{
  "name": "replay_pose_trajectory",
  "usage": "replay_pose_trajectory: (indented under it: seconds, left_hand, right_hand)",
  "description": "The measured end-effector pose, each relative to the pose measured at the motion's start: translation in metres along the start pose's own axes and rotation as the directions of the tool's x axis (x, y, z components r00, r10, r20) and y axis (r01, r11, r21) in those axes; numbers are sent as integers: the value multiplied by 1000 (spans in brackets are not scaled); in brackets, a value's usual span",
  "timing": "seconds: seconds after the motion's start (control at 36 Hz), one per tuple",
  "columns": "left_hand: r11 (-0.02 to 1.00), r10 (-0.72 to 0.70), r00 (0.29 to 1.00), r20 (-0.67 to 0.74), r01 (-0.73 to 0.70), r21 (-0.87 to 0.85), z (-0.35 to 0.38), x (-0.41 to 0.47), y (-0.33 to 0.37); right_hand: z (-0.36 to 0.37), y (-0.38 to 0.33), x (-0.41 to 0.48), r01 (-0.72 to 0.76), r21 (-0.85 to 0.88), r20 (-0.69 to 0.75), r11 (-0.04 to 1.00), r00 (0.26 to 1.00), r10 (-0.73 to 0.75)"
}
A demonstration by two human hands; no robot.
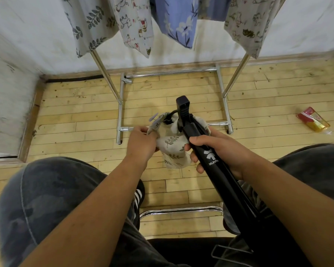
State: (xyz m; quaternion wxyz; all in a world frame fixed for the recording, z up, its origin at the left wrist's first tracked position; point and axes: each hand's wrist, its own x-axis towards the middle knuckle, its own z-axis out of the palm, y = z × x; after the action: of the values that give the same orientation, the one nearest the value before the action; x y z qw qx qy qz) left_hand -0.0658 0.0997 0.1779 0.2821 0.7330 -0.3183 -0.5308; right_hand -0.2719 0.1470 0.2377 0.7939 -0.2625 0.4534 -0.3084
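Head view: a seated person's right hand [218,149] is wrapped round a black pole-like tool [193,132], thumb over the top and fingers curled beneath. The left hand [143,143], close beside it but not touching it, pinches a fold of the leaf-print cloth [172,143] bunched around the tool just ahead of the right hand's knuckles.

Beyond both hands stands a chrome clothes rack [170,73] on the plank floor [75,116], its base frame straight ahead of the tool's tip. Four printed cloths hang from it: a leafy one [89,22], a cat-patterned one [135,22], a blue floral one [177,22] and another cat print [249,22]. Well out to the right of the right hand lies a red and yellow packet [312,119]. Beneath the forearms are a striped shoe [138,197] and a chrome tube [181,210].

The tool bears a white logo and the letters "XUNT"; the rest is hidden by the hand.

Its long axis runs from the lap at lower right, up and away, blocky head [183,105] pointing at the rack.
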Motion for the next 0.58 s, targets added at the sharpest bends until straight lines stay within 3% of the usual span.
replay_pose_trajectory:
  seconds: [0.36, 0.44, 0.58]
  left_hand:
    - [968, 248, 969, 9, -249, 37, -4, -6, 7]
    - [982, 165, 986, -4, -165, -96, -6, -4, 8]
    - [971, -6, 994, 108, 32, -237, -7, -4, 14]
  right_hand:
    - [-2, 0, 2, -11, 8, -35, 1000, 999, 12]
    - [-1, 0, 2, -23, 13, -27, 1000, 999, 24]
    - [-1, 0, 2, -37, 25, -1, 999, 999, 37]
